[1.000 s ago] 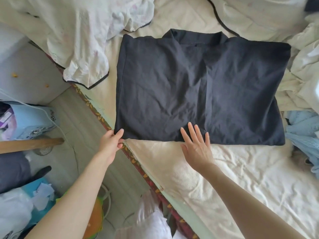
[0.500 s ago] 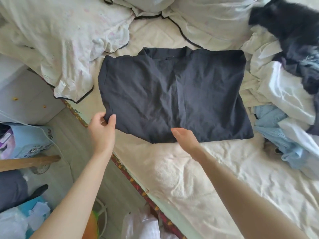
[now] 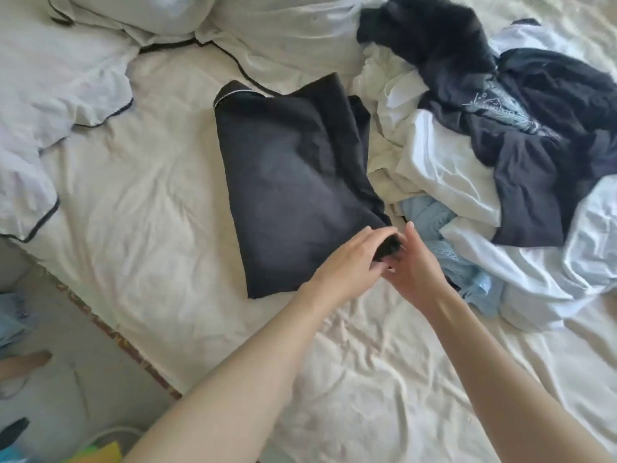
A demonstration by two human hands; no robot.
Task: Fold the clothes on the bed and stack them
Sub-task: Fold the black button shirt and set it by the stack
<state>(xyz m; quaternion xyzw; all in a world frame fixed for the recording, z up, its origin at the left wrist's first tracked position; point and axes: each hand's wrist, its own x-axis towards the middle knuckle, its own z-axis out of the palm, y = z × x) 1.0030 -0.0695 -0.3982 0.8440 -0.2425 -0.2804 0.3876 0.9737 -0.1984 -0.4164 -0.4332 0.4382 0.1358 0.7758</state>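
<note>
Apparently both hands (image 3: pixel 384 262) pinch the black garment's (image 3: pixel 293 182) corner; no legible writing.

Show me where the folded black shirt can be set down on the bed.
Bare cream sheet lies left of the folded black shirt, below the white black-piped quilt, and in front near the forearms. The right side is crowded with the unfolded clothes pile.

Matt cloth all over my bed

My black shirt (image 3: pixel 293 182) looks soft and matt; the cream sheet (image 3: pixel 150 208) is wrinkled cotton-like cloth.
</note>
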